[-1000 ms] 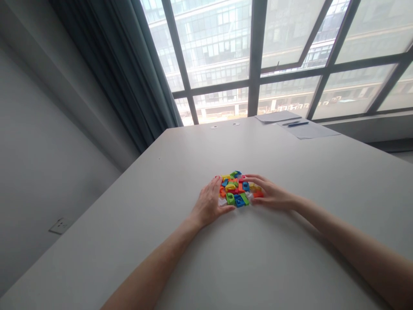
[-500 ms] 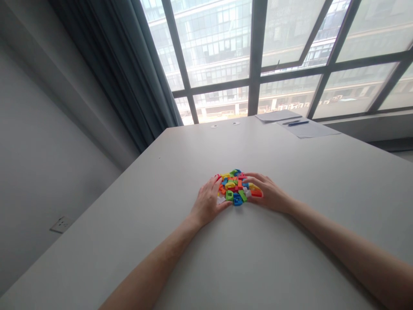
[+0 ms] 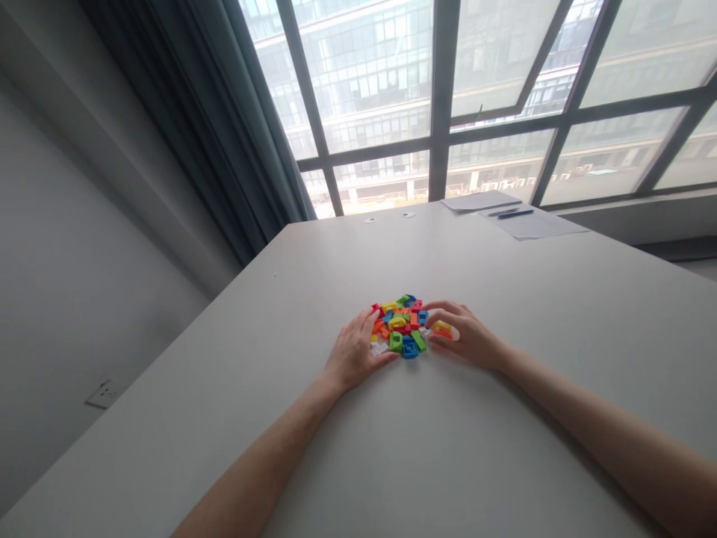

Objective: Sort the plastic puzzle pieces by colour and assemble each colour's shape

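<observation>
A heap of small colourful plastic building blocks lies on the white table, in green, blue, yellow, red, orange and white. My left hand curves around the heap's left side, fingers extended and thumb apart at the near edge. On the opposite side, my right hand is bent with thumb and fingers apart, the fingertips at the blocks' right edge. Yellow and orange blocks show in the gap between that thumb and the fingers. A blue block sits at the front of the heap. Neither hand visibly grips a block.
Sheets of paper with pens on them lie at the table's far right. Two round white discs are near the far edge. A dark curtain hangs left of the large window; a socket is on the left wall.
My left hand has eased slightly leftward, uncovering a few more blocks at that side. The right thumb and fingers have shifted a little at the heap's right edge.
</observation>
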Action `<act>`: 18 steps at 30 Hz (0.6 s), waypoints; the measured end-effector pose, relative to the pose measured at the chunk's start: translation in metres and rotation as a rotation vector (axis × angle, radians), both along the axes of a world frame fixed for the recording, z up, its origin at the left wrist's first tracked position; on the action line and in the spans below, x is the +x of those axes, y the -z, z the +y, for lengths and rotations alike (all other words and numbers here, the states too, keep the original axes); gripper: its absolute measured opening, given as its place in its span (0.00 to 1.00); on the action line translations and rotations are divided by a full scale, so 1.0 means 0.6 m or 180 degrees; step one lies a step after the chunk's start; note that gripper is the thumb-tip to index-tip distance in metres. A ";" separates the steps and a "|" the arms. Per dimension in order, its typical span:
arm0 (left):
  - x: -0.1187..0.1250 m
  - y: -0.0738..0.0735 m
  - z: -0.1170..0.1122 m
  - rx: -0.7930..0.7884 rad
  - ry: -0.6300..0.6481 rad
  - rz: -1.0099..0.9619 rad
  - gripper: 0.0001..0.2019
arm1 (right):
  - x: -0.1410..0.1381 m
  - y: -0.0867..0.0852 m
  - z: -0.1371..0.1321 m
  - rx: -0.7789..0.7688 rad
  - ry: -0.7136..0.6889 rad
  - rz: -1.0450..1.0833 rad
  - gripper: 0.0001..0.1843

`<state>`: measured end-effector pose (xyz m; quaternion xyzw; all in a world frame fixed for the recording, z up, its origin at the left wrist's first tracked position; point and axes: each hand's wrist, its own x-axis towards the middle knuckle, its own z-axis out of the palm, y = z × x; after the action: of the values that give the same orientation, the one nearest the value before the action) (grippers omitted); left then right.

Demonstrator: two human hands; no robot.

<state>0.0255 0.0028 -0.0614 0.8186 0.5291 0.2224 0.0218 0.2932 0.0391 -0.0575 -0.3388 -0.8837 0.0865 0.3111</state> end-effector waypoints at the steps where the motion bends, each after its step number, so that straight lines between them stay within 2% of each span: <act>1: 0.000 0.000 0.000 0.0013 0.0003 -0.0011 0.39 | -0.001 0.000 -0.001 0.0025 0.0007 -0.0005 0.06; 8: 0.004 -0.009 -0.006 0.0218 0.0055 0.0074 0.36 | -0.007 -0.004 -0.002 0.0166 -0.0056 0.0219 0.07; 12: 0.007 -0.022 -0.013 0.0417 0.0227 0.0021 0.25 | -0.013 -0.011 -0.007 0.0291 -0.0113 0.0475 0.06; 15: 0.006 -0.027 -0.016 0.0512 0.0396 -0.0063 0.17 | -0.022 -0.018 -0.019 0.0574 -0.0367 0.0337 0.04; 18: 0.005 -0.028 -0.017 0.0520 0.0595 -0.0125 0.14 | -0.033 -0.025 -0.034 0.0948 -0.0513 0.0144 0.05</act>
<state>0.0284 -0.0076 -0.0447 0.8589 0.4301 0.2778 -0.0140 0.2732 0.0189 -0.0427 -0.2149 -0.9039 -0.0131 0.3697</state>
